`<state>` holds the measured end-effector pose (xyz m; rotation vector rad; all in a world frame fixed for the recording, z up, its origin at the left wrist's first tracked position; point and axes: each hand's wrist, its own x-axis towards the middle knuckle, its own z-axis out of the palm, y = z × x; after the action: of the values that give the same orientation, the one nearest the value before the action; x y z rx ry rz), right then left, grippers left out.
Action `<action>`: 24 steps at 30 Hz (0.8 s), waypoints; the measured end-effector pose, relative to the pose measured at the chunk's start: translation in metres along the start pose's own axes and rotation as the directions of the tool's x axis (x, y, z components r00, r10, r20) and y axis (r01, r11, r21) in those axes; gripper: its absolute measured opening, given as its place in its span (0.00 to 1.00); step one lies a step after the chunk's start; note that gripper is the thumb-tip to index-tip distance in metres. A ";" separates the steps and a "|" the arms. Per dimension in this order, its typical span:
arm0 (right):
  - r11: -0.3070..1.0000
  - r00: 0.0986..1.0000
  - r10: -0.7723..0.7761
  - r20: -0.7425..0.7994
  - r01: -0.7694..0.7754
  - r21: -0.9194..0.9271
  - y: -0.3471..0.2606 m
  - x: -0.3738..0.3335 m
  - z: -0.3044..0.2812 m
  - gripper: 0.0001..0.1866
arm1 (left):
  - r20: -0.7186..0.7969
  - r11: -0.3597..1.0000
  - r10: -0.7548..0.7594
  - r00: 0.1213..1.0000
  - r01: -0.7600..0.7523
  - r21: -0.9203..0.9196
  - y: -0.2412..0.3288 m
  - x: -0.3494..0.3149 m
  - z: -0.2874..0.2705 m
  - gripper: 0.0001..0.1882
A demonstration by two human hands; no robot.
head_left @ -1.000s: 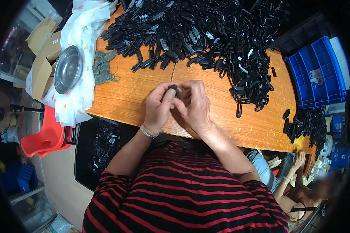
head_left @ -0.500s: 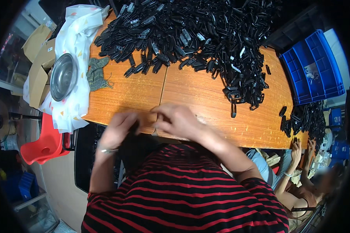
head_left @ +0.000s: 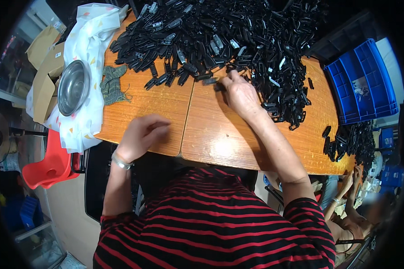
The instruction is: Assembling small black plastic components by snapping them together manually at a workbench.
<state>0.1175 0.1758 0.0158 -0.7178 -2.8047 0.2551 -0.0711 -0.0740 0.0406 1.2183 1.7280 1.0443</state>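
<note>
Black plastic parts [head_left: 197, 40]: main heap on the far half of the table [head_left: 206, 119]. Slim, hard, glossy pieces, some shaped like open loops. Too many to count.

From the worker outward: striped shirt [head_left: 211, 210], soft black fabric with thin red bands, at the table's near edge. Left hand [head_left: 141, 134] over that edge, left of the table's seam, blurred: fingers bent, thumb apart, narrow gap between. Shiny wristband [head_left: 122, 161] below it, one. Red chair [head_left: 49, 168] off the table's near left corner: smooth moulded shell, I see one. Tabletop is orange-brown wood grain, scuffed near the front; two panels, one straight seam.

Right hand [head_left: 242, 95] past the table's middle, right of the seam, at the heap's front edge: fingers bent down, close together, one blurred dark piece [head_left: 211, 82] just by the tips. Can't tell whether they grip it.

Table's left end: one knitted grey-green cloth [head_left: 114, 85] with loose threads; one round shiny bowl [head_left: 74, 87] on one wrinkled white sheet [head_left: 94, 42] with coloured patches; one creased cardboard box [head_left: 47, 89] beyond. Table's right end: one smaller pile [head_left: 350, 141] of black parts at the near corner, one co-worker [head_left: 352, 226] off that corner, one ribbed blue crate [head_left: 377, 76] standing tilted farther up.
</note>
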 end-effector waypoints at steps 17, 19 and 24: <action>0.987 0.986 -0.075 -0.146 0.094 0.129 -0.019 -0.036 0.015 0.11 | 0.133 0.618 0.529 0.838 -0.488 0.616 0.018 0.133 0.067 0.12; 0.995 0.995 -0.052 -0.082 0.059 0.084 -0.018 -0.036 0.012 0.11 | 0.199 0.636 0.456 0.867 -0.474 0.609 0.020 0.137 0.065 0.12; 0.875 0.987 -0.041 -0.154 0.110 0.471 0.002 -0.049 0.014 0.16 | 0.278 0.672 0.454 0.846 -0.530 0.516 0.022 0.144 0.052 0.14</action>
<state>0.1568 0.1521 -0.0068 -0.4819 -2.4730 0.8163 -0.0528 0.0785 0.0232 2.1980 1.7030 0.7000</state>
